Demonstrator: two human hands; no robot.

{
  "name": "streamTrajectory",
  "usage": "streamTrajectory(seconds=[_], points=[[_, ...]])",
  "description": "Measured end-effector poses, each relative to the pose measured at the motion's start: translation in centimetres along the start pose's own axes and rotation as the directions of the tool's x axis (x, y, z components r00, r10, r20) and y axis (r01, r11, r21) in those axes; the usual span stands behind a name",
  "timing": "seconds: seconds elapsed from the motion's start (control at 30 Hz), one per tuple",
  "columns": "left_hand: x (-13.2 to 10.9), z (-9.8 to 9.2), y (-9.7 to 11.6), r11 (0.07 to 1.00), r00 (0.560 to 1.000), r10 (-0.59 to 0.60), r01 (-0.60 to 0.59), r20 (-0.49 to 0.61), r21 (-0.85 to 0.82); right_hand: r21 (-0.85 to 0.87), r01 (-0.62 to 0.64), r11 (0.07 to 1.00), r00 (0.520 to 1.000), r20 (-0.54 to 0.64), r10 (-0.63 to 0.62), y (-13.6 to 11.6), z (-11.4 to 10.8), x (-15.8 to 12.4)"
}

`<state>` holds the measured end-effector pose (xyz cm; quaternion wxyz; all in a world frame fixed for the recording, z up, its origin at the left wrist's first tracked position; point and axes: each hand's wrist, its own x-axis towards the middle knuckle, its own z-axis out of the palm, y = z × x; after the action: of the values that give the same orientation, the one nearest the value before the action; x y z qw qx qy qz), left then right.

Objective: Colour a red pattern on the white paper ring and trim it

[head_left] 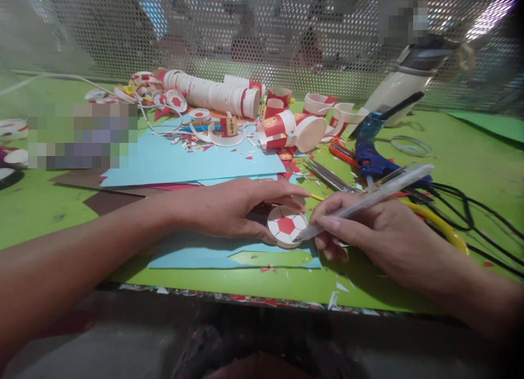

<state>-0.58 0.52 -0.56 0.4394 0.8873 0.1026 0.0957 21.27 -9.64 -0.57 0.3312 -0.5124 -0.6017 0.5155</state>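
Observation:
A small round paper cup bottom (pixel 285 226) bears a soccer-ball pattern, with a red patch in the middle and dark lines running out to its rim. Thumb and fingers of my left hand (pixel 233 207) close around its left and far edges. In my right hand (pixel 364 226) is a clear-barrelled pen (pixel 380 194), slanted up to the right. Its tip touches or nearly touches the disc near the lower right edge. Beneath lies a light blue paper sheet (pixel 184 253) with a pointed cut-out slot near its front edge.
Behind the hands are more blue sheets (pixel 196 169), paper scraps, cut red-and-white paper cups (pixel 278 125) and a long cup stack (pixel 208 92). To the right are scissors (pixel 327 174), an orange cutter (pixel 343 151), a blue glue gun (pixel 368 155), black cables (pixel 466 204) and a white bottle (pixel 397 90).

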Motion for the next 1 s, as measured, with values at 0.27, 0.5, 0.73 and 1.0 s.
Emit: streamTrajectory(seconds=[0.27, 0.5, 0.73, 1.0], points=[[0.0, 0.0, 0.1, 0.999, 1.0, 0.003, -0.003, 0.011, 0.035, 0.028, -0.013, 1.0, 1.0, 0.008, 0.013, 0.0, 0.0, 0.2], [-0.1, 0.1, 0.4, 0.991, 1.0, 0.01, -0.01, 0.0, 0.131, 0.027, -0.024, 0.999, 1.0, 0.006, 0.024, -0.1, 0.1, 0.2], [0.1, 1.2, 0.0, 0.976, 0.995, 0.037, -0.016, -0.092, 0.217, 0.016, -0.004, 1.0, 1.0, 0.01, 0.004, -0.1, 0.1, 0.3], [0.1, 1.2, 0.2, 0.984, 0.994, 0.057, -0.04, -0.094, 0.175, -0.034, 0.056, 0.998, 0.998, -0.019, -0.057, 0.1, -0.2, 0.0]])
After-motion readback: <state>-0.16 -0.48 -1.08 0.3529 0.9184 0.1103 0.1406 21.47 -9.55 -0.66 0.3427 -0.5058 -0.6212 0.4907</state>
